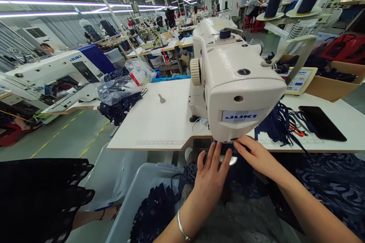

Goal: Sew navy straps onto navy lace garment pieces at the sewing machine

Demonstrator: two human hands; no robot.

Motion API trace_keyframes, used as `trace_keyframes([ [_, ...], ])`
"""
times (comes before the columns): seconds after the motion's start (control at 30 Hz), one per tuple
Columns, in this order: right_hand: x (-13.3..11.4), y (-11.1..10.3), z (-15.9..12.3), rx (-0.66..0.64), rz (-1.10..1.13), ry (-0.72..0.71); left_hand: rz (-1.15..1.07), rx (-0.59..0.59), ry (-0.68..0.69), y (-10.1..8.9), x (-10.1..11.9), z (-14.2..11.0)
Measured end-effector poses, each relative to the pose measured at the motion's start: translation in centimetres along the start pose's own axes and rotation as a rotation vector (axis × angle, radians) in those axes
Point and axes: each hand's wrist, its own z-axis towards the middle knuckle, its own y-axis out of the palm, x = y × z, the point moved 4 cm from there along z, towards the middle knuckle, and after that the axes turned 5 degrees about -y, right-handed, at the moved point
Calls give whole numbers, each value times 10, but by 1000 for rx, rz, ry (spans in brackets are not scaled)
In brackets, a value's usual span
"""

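Note:
A white sewing machine (245,97) stands in front of me, its head hiding the needle area. My left hand (211,182) lies flat with fingers spread at the front of the machine, its fingertips on navy fabric (242,178) beside a shiny metal plate (229,160). Closed at the fingers, my right hand (258,157) holds the edge of the same fabric just right of the needle area. The fabric hangs down towards my lap, and its front edge is partly hidden under the machine head.
A translucent plastic bin (128,201) with navy pieces (154,209) stands below left. On the white table (159,121) lie a small metal piece (162,98), navy strips (272,121), orange-handled snips (298,130) and a black phone (323,122). A person in black clothing (37,197) is at left.

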Motion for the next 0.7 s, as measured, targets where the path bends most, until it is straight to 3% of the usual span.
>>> trace_keyframes([
  [0.27, 0, -1, 4, -50, -42, -6, 23, -30, 2, 2, 1, -1],
  [0.7, -2, 1, 1, -21, -103, -52, 7, -28, -26, 6, 0, -1],
])
